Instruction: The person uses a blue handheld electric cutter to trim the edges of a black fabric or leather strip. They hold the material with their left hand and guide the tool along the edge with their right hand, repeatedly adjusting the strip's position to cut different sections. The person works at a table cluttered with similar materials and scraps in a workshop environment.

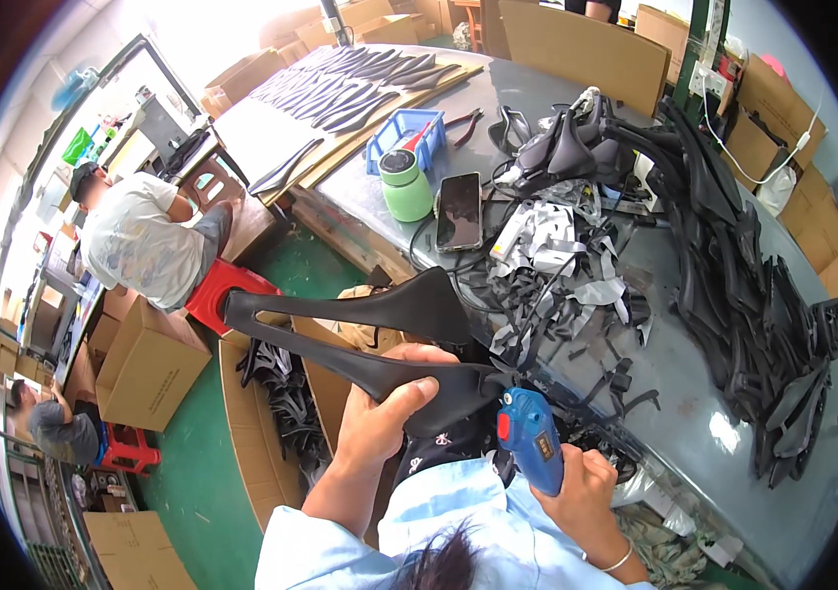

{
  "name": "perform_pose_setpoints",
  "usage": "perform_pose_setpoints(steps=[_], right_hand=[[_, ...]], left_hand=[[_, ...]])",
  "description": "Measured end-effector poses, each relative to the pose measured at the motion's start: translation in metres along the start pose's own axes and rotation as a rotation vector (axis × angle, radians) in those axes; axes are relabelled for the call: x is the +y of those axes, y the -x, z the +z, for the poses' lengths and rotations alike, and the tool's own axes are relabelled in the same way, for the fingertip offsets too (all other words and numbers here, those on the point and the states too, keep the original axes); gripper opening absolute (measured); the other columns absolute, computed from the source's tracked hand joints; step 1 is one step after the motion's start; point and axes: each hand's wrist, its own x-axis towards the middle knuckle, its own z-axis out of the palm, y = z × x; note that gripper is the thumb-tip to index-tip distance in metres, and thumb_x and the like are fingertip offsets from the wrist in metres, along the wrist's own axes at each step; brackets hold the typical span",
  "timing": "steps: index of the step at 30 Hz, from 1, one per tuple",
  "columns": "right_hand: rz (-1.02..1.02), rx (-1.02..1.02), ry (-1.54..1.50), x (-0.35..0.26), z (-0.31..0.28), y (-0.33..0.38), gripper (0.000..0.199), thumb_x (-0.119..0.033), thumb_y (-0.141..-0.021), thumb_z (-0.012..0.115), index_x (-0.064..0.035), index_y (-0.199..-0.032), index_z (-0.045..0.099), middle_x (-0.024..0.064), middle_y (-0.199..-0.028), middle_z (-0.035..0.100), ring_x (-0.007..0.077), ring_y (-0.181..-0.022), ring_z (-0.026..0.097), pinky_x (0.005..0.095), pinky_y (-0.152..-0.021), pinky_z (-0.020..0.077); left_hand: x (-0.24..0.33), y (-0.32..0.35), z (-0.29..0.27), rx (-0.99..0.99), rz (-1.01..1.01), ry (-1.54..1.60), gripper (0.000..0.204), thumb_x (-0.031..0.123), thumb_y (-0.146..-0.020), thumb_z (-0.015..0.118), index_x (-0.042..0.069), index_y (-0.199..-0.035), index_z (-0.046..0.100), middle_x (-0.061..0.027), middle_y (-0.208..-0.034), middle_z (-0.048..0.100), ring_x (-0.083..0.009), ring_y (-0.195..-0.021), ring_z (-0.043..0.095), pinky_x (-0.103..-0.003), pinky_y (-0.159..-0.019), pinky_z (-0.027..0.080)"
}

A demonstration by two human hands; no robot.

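While the left hand (380,418) closes its fingers around the near end of a black saddle shell (360,334), the shell juts out to the left over the floor, just off the near-left edge of the grey worktop (694,423). To its right, the right hand (581,487) wraps its fingers around a blue glue gun (529,438). Farther off stand a green flask (406,184) and a phone (459,210), with black parts (753,295) heaped on the right.

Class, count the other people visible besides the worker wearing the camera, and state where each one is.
2: one seated person on a red stool at left; another person crouched lower left. Others may be hidden.
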Motion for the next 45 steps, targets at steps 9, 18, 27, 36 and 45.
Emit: perform_pose_setpoints(steps=[9,18,27,36,45], right_hand=[[-0.049,0.01,0.021,-0.001,-0.001,-0.001,0.048,-0.014,-0.056,0.08,0.0025,-0.092,0.053,0.0086,-0.059,0.054,0.025,-0.05,0.055,0.0334,-0.053,0.0414],[-0.048,-0.003,0.028,-0.004,0.001,-0.001,0.05,-0.013,-0.054,0.08,0.0027,-0.093,0.053,0.0091,-0.061,0.055,0.0248,-0.052,0.055,0.0337,-0.055,0.0419],[-0.077,-0.011,-0.01,-0.008,0.004,-0.001,0.052,-0.012,-0.054,0.081,0.003,-0.095,0.053,0.0096,-0.062,0.056,0.0251,-0.053,0.056,0.034,-0.057,0.0432],[0.026,0.0,-0.025,-0.002,0.01,0.002,0.046,-0.017,-0.059,0.08,-0.0008,-0.091,0.053,0.0111,-0.062,0.058,0.0279,-0.054,0.057,0.0363,-0.056,0.0442],[0.225,-0.088,-0.081,0.007,0.02,0.015,0.051,-0.026,-0.061,0.082,-0.0027,-0.092,0.049,0.0177,-0.069,0.058,0.0372,-0.064,0.059,0.0432,-0.061,0.0455]], left_hand=[[0.003,0.003,0.002,0.106,-0.01,-0.037,0.032,0.009,-0.072,0.055,-0.008,-0.099,0.059,-0.0159,-0.093,0.064,-0.02,-0.084,0.063,-0.03,-0.079,0.051],[0.004,0.009,0.001,0.059,-0.025,-0.046,0.027,0.005,-0.078,0.058,-0.004,-0.103,0.061,-0.0084,-0.095,0.064,-0.0135,-0.087,0.061,-0.026,-0.08,0.047],[-0.006,0.01,0.006,0.012,-0.087,-0.12,0.026,0.008,-0.08,0.06,-0.002,-0.104,0.061,-0.0051,-0.093,0.063,-0.0098,-0.083,0.059,-0.023,-0.075,0.046],[-0.081,0.042,-0.113,0.676,-0.004,0.208,0.019,0.017,-0.089,0.06,0.002,-0.101,0.056,-0.0063,-0.088,0.064,-0.0154,-0.075,0.064,-0.029,-0.062,0.054],[-0.272,0.177,-0.302,1.519,0.265,0.771,0.038,0.034,-0.093,0.055,0.0,-0.11,0.054,-0.0128,-0.108,0.06,-0.0249,-0.086,0.063,-0.032,-0.069,0.056]])
